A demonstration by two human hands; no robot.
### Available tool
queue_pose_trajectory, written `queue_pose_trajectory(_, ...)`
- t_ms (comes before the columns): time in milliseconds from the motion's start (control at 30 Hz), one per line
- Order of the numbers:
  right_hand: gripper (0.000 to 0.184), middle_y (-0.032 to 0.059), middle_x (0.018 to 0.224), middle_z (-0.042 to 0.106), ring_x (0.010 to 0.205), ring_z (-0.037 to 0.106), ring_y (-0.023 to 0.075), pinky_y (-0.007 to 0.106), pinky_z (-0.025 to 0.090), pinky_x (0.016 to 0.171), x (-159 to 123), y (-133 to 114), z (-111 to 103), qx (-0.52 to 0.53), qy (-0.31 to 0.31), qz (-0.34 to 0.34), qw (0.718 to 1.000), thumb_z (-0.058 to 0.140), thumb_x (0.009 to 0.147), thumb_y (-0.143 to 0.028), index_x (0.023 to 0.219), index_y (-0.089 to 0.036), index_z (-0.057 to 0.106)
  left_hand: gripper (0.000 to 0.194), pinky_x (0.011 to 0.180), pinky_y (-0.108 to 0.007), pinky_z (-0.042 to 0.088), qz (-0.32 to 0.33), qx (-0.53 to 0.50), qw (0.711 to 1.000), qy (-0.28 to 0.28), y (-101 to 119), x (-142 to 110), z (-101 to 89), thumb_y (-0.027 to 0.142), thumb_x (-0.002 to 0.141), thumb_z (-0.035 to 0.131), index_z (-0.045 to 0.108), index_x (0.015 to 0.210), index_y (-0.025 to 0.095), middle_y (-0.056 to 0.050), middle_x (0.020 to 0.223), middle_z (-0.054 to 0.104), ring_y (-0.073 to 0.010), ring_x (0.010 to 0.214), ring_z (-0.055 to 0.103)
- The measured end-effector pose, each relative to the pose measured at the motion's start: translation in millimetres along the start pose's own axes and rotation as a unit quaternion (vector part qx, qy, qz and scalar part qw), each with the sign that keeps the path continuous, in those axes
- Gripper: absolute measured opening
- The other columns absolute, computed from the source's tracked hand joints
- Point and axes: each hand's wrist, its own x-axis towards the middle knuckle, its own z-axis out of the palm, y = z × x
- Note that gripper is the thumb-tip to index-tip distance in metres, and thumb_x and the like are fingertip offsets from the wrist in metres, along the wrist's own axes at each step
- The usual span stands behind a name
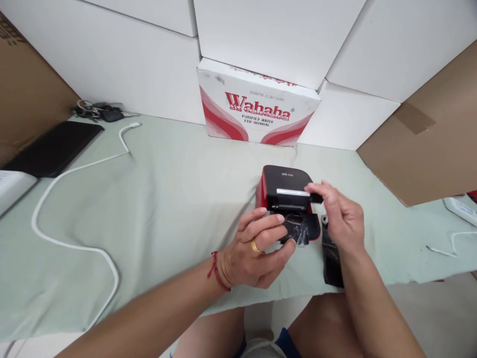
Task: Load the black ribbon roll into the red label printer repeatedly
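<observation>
A small black-and-red machine [289, 180] stands on the cloth-covered table, a silver strip across its front and a dark flap folded down below. My left hand [261, 248] is at the flap, fingers bent and pinching crinkled clear plastic film [301, 232]. My right hand [343, 219] is curled at the machine's right side, index fingertip by the end of the silver strip, gripping a dark end piece [316, 198]. The exact contact under those fingers is partly hidden. Beside my right wrist lies a black pouch [331, 263] with a round metal piece at its top.
A Wahaha water carton [259, 107] leans against white boxes at the back. A white cable [67, 243] winds across the left side, near a dark flat object [59, 146] and keys [99, 110]. Brown cardboard [428, 129] stands at right, by another thin cable [443, 251].
</observation>
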Motion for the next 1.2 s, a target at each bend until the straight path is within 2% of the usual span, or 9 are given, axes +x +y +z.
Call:
queue_pose_trajectory(133,0.031,0.0017,0.131,0.085,0.131,0.077,0.0246,0.057,0.046,0.131,-25.3,4.0,-6.0,-0.026,-0.052,-0.034,0.998,0.057,0.114,-0.034,0.133,-0.033,0.082,0.045,0.132,-0.050,0.038,-0.074,-0.060,0.995,0.009,-14.8,-3.4,0.0,0.028,0.095,0.066,0.062,0.139,0.024,-0.010,0.126,0.080,-0.0288,0.139,0.070)
queue_pose_trajectory(233,0.031,0.0013,0.130,0.085,0.129,0.078,0.0232,0.055,0.047,0.131,-27.9,6.9,-4.4,-0.023,-0.040,-0.022,0.999,0.057,0.114,-0.032,0.132,-0.034,0.082,0.049,0.134,-0.055,0.031,-0.166,-0.120,0.979,-0.018,-27.8,-5.1,-0.7,0.027,0.105,0.057,0.054,0.154,0.026,-0.009,0.127,0.082,-0.0277,0.130,0.076)
queue_pose_trajectory(433,0.026,0.0003,0.125,0.086,0.124,0.080,0.0215,0.049,0.053,0.126,-24.8,5.1,-0.4,-0.037,-0.047,-0.029,0.998,0.064,0.111,-0.028,0.126,-0.033,0.084,0.034,0.109,-0.045,0.052,-0.220,-0.210,0.953,-0.001,-39.0,-7.0,2.1,0.021,0.108,0.054,0.067,0.139,0.027,-0.007,0.118,0.084,-0.0253,0.121,0.075)
queue_pose_trajectory(633,0.029,0.0024,0.126,0.086,0.127,0.078,0.0211,0.048,0.053,0.125,-34.9,5.6,10.7,-0.014,0.001,-0.037,0.999,0.059,0.113,-0.025,0.130,-0.031,0.081,0.041,0.108,-0.040,0.055,-0.243,-0.271,0.931,-0.018,-37.5,-6.2,0.7,0.013,0.103,0.061,0.065,0.141,0.028,-0.007,0.121,0.076,-0.0224,0.120,0.072)
queue_pose_trajectory(733,0.039,0.0043,0.136,0.082,0.133,0.075,0.0215,0.052,0.045,0.132,-40.6,0.8,12.4,-0.001,-0.005,-0.051,0.999,0.058,0.113,-0.029,0.151,-0.032,0.068,0.043,0.123,-0.044,0.048,-0.292,-0.323,0.900,-0.004,-38.1,-9.4,1.5,0.021,0.103,0.068,0.063,0.144,0.033,-0.006,0.132,0.071,-0.0236,0.138,0.064)
queue_pose_trajectory(833,0.052,0.0088,0.146,0.077,0.141,0.070,0.0257,0.058,0.037,0.136,-44.8,-8.5,10.7,-0.009,-0.022,-0.110,0.994,0.055,0.114,-0.039,0.165,-0.029,0.054,0.066,0.141,-0.053,0.027,-0.374,-0.372,0.849,0.009,-43.2,-13.8,5.2,0.037,0.094,0.080,0.054,0.155,0.040,-0.004,0.166,0.053,-0.0289,0.165,0.039)
queue_pose_trajectory(933,0.044,0.0062,0.125,0.085,0.136,0.072,0.0272,0.057,0.042,0.132,-48.7,-16.0,8.6,-0.040,-0.043,-0.190,0.980,0.050,0.115,-0.043,0.155,-0.028,0.064,0.095,0.146,-0.057,0.009,-0.437,-0.416,0.797,-0.029,-48.7,-15.5,8.0,0.049,0.086,0.085,0.037,0.168,0.045,0.000,0.185,0.029,-0.0320,0.177,0.015)
queue_pose_trajectory(1067,0.039,0.0055,0.110,0.088,0.112,0.079,0.0273,0.053,0.059,0.112,-56.0,-17.5,8.3,-0.064,-0.022,-0.232,0.970,0.053,0.111,-0.033,0.146,-0.029,0.071,0.103,0.146,-0.058,0.010,-0.468,-0.463,0.751,-0.052,-50.2,-13.4,8.7,0.046,0.084,0.082,0.030,0.172,0.048,0.003,0.188,0.025,-0.0319,0.178,0.015)
queue_pose_trajectory(1200,0.042,0.0057,0.111,0.088,0.103,0.080,0.0266,0.052,0.063,0.105,-60.5,-18.0,10.2,-0.069,-0.005,-0.234,0.970,0.059,0.103,-0.022,0.142,-0.029,0.073,0.102,0.145,-0.059,0.020,-0.482,-0.486,0.727,-0.057,-49.1,-11.0,8.4,0.041,0.085,0.078,0.029,0.174,0.047,0.004,0.188,0.027,-0.0317,0.177,0.021)
